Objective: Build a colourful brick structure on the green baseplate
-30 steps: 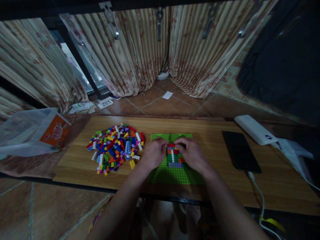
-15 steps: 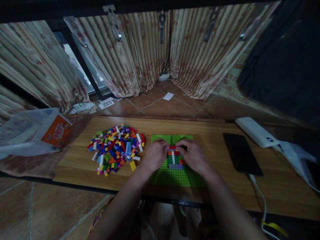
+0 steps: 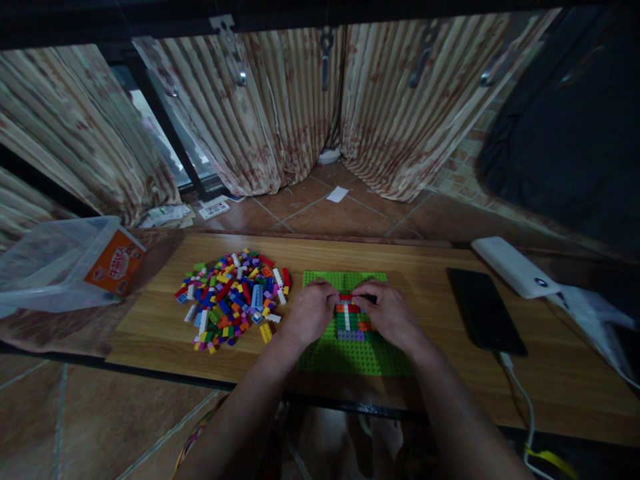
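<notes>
A green baseplate [image 3: 330,357] lies on the wooden table, with a small patch of coloured bricks built on its middle. White, orange, green and purple bricks [image 3: 347,320] show between my hands. At the far side of that patch is a red brick [image 3: 345,297]. My left hand [image 3: 313,312] has its fingers closed at the red brick's left end. At its right end, my right hand [image 3: 389,312] is closed too, thumb and finger touching it. The fingertips partly hide the brick. Left of the plate spreads a heap of loose bricks [image 3: 233,300].
A clear plastic tub [image 3: 55,267] with an orange label lies on its side at the table's left. To the right are a black phone [image 3: 485,310] on a white cable and a white power bank [image 3: 515,267]. Striped curtains [image 3: 280,107] hang behind the table.
The view has shifted very slightly. Both hands stay at the red brick, with the right fingers a little lower and more curled.
</notes>
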`<action>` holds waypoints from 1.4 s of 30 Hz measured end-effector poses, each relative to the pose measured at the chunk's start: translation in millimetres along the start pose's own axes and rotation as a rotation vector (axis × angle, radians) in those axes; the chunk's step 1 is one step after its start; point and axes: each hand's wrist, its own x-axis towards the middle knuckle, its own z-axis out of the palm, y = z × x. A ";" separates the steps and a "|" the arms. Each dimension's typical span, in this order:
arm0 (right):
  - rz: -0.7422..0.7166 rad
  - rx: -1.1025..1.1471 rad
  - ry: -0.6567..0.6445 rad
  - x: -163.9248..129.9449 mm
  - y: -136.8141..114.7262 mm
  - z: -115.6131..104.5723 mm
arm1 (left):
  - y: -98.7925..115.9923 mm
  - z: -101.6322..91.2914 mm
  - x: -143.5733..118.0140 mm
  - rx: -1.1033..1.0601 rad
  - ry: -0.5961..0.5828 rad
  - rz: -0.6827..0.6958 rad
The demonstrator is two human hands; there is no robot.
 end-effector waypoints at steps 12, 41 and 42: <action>0.000 -0.053 0.013 0.1 -0.4 0.4 | 1.5 -1.5 -0.3 0.036 -0.019 -0.021; 0.026 0.108 0.060 -1.4 15.8 -10.6 | -3.5 -3.9 -5.8 -0.128 0.067 -0.128; 0.044 0.099 0.081 -2.3 15.6 -12.0 | -4.1 -4.2 -7.1 -0.149 0.077 -0.156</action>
